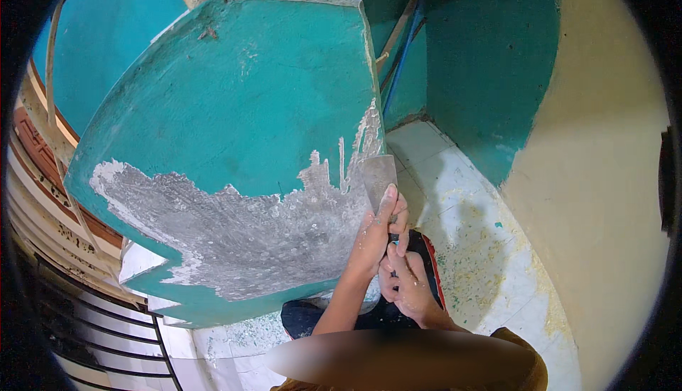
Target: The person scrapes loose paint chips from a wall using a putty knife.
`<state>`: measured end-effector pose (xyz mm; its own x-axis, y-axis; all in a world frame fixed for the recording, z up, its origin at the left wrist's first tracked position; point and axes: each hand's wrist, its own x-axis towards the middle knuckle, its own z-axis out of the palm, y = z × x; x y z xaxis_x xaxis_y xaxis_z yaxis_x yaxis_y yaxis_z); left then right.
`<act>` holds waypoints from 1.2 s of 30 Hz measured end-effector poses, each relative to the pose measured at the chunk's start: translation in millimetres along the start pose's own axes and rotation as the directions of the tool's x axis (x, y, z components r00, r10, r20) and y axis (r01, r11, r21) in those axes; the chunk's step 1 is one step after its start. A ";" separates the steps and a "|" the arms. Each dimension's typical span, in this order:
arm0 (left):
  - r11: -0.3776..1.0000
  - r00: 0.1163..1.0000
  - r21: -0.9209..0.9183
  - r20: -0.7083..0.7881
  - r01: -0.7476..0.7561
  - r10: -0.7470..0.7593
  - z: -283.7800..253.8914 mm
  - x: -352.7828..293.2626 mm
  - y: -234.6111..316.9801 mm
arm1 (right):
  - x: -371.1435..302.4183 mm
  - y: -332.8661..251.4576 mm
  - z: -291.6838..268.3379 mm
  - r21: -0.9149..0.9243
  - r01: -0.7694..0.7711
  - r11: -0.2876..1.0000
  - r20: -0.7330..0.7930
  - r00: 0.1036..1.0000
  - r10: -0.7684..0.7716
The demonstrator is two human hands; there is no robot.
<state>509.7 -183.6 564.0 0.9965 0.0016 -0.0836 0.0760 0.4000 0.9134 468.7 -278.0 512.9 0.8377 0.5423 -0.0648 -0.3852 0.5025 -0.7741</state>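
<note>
A wide metal paint scraper [380, 176] points up and away from me, its blade at the right edge of a teal-painted wall panel [234, 100]. My left hand [378, 231] is closed round the scraper near the blade, thumb lying up along it. Just below, my right hand [408, 283] is closed at the lower end of the handle, most of which the fingers hide. Left of the blade spreads a bare grey patch [270, 235] with ragged pale edges, where paint is off the panel. Whether the blade touches the panel I cannot tell.
Paint flakes [469, 263] litter the white tiled floor [426, 142] to the right. A cream and teal wall [597, 142] curves along the right side. Black metal bars [106, 334] stand at lower left. Thin poles [405, 43] lean in the far corner.
</note>
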 end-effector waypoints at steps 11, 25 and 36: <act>0.948 0.975 0.229 0.066 -0.222 0.212 43.4 31.4 84.1 | 34.3 -67.6 31.7 0.154 0.137 0.979 -0.029 0.991 -0.134; 0.991 0.993 0.053 0.006 -0.119 0.119 25.5 33.8 -17.9 | 5.4 -25.2 -29.8 -0.029 0.043 0.999 -0.126 0.991 -0.046; 0.945 0.958 0.162 0.095 -0.285 0.272 49.9 62.2 74.4 | 52.1 -100.9 20.3 -0.028 0.238 0.971 -0.030 0.971 -0.239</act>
<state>579.1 -199.5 646.6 0.9782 0.0234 0.2065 -0.2063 0.2286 0.9514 543.4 -286.8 600.4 0.9164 0.3866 0.1032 -0.1639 0.5980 -0.7846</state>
